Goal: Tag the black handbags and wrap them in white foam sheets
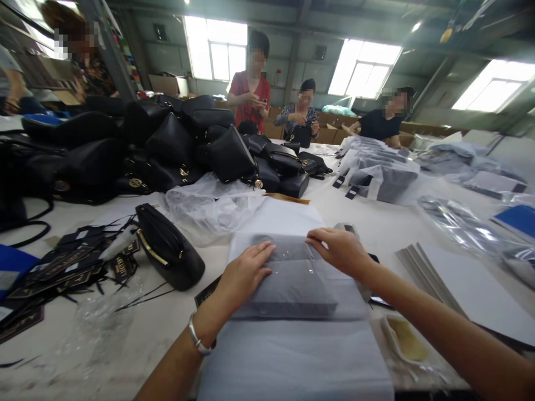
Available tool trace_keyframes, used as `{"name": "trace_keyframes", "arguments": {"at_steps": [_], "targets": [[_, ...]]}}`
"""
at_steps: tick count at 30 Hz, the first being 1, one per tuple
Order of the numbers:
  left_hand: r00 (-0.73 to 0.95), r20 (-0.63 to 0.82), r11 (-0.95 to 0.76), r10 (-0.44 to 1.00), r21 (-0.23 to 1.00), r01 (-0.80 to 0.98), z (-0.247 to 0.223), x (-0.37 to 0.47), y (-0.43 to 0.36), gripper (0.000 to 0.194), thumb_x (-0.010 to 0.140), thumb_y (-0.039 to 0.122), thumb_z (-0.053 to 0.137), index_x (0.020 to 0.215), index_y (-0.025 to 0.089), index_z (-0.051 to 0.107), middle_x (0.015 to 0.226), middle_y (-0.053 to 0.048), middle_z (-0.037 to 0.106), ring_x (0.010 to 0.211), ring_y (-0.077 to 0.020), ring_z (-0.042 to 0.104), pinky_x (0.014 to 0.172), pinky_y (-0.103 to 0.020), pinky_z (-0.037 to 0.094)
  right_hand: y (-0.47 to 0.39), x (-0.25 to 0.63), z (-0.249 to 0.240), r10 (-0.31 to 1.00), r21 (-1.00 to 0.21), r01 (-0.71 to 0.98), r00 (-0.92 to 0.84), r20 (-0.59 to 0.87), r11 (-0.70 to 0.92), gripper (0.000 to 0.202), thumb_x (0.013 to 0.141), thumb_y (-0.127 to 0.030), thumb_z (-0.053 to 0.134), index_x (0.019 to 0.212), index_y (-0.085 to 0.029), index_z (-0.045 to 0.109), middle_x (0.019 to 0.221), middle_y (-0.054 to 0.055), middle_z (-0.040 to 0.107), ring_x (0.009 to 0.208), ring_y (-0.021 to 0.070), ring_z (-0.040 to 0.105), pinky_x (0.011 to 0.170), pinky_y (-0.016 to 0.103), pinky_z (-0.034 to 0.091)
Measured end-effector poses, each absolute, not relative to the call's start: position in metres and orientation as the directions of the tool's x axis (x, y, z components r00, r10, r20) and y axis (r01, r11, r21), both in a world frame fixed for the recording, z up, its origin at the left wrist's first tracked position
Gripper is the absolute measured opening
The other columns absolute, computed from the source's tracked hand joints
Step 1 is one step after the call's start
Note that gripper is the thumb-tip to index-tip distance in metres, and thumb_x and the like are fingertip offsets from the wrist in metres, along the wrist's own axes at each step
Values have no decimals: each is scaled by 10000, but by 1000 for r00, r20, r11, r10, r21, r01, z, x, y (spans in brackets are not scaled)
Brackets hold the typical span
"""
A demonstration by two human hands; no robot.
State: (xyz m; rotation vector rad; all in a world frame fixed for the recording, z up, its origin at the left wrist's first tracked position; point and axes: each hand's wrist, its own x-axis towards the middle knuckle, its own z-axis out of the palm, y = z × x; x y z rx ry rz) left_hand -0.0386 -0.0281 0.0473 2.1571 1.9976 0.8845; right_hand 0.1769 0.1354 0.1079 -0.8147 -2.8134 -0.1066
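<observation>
While the left grip [247, 273] lies unclenched on smooth, translucent wrapping [292, 281] folded squarely, the right grip [340, 250] apparently pinches it.

The wrapping [296, 362] is pale bluish grey, and the packet [292, 285] on it a darker, smoky grey. The pouch [179, 262] is plain black with a gold zip [152, 247]; the heaped bags [229, 153] are black too, with gold medallions [258, 184]. Black tags [124, 268] carry gold lettering. The bracelet [200, 335] is silver, the tabletop [134, 351] off-white, one sheet [518, 223] bright blue. One co-worker's top [243, 116] is red, another's sleeve [283, 114] patterned.
</observation>
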Motion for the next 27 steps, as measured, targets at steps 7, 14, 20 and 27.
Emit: {"name": "trace_keyframes", "arguments": {"at_steps": [7, 14, 20, 27], "targets": [[146, 385, -192, 911, 83, 978, 38, 0, -26, 621, 969, 525, 479, 1475, 170, 423, 1580, -128, 358, 1483, -310, 278, 1186, -613, 237, 59, 233, 45, 277, -51, 275, -917, 286, 960, 625, 903, -396, 648, 1462, -188, 459, 1529, 117, 433, 1432, 324, 353, 1167, 528, 336], [146, 201, -200, 969, 280, 939, 35, -14, -17, 737, 957, 629, 403, 1534, 179, 316, 1621, -119, 255, 1508, -306, 196, 1194, -588, 219, 59, 230, 21, 287, 12, 303, -917, 278, 953, 769, 827, -272, 720, 1514, -187, 385, 1600, 143, 289, 1476, 359, 239, 1155, 548, 356], [-157, 415, -165, 896, 640, 750, 65, -42, -36, 592, 1023, 539, 275, 1526, 235, 348, 1586, -59, 374, 1484, -213, 289, 1220, -413, 245, 78, 217, 71, 254, 12, 275, -901, 353, 961, 590, 901, -285, 616, 1459, -160, 467, 1473, 125, 505, 1347, 316, 478, 1098, 478, 441], [-339, 366, -1, 867, 681, 732, 73, -67, -6, 756, 940, 586, 485, 1558, 210, 263, 1613, -94, 310, 1490, -263, 266, 1217, -434, 245, 182, 184, 131, 462, -152, 441, -782, 419, 885, 541, 920, -436, 621, 1412, -238, 517, 1266, 73, 678, 1147, 279, 640, 1004, 440, 504]]}}
